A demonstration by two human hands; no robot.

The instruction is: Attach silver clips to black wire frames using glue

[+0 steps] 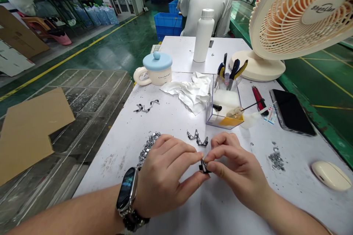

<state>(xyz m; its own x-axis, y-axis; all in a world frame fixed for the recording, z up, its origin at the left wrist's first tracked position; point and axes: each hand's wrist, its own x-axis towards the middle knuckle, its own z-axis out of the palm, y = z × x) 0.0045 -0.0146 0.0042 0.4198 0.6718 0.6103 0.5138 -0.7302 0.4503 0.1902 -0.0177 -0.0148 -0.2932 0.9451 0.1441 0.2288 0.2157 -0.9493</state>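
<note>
Black-and-silver clip point(203, 169), small and angular, low over a white worktop point(171, 123), caught between two bare hands. Left hand point(168, 170) pinching one side with thumb and forefinger, other fingers bent alongside; right hand point(238, 170) pinching the opposite side, thumb and forefinger nearly meeting at the upper edge. Contact between clip and worktop impossible to tell behind the fingertips. Judging by looks, probably very light, stiff, perhaps slippery along the bare metal, with thin arms possibly easily bent; best held gently by the dark ends.

Just beyond, a zigzag of similar clips point(197, 138), slim-limbed and dark at the corners; farther left, another loose zigzag point(146, 107). Beside the left hand, a gritty heap of shiny metal bits point(149, 148); well to the right, a smaller heap point(276, 159) in duller grey. Behind, a clear, hard-walled plastic box point(216, 120) with tool handles point(235, 69) upright inside, near a limp, crumpled tissue point(193, 93). Farther out, a smooth cream cup point(161, 76) under a rounded blue lid point(157, 62), a tall white bottle point(203, 36), a flat, glossy phone point(292, 112) and a ribbed cream fan point(292, 14).
</note>
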